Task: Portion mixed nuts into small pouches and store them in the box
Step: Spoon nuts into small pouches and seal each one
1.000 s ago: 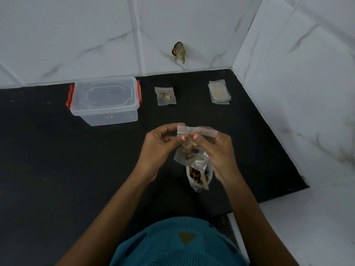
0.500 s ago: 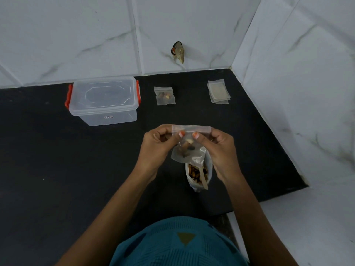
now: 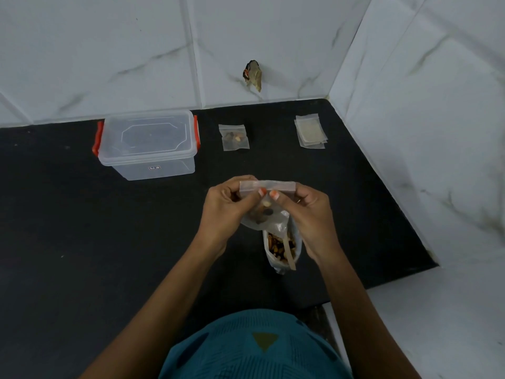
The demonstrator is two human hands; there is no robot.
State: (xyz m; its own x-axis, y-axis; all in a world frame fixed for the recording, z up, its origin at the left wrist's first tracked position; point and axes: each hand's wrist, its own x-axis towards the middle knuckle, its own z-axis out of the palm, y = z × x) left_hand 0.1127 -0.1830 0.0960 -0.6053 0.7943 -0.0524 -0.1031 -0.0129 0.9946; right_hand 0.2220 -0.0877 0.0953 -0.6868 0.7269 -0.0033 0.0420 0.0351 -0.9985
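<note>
Clear plastic is pinched between both hands: a small pouch [image 3: 278,186] held up by its top strip. The left hand [image 3: 226,206] grips the strip's left end and the right hand [image 3: 308,214] grips its right end, fingers curled, with the two orange-painted thumbnails almost meeting at the middle. A few nuts sit in the bottom of the pouch.

Directly below the hands, an open bag [image 3: 281,250] of mixed nuts stands on the black worktop [image 3: 82,242], with a pale strip leaning out of its mouth.

Farther back, near the wall, three things lie in a row, well apart. At the left is a clear box [image 3: 147,144] with red clips, its lid on. In the middle is a filled pouch [image 3: 234,137], lying flat. At the right is a stack of empty pouches [image 3: 311,131].

White marbled tiles [image 3: 410,132] cover the walls behind and at the right.
</note>
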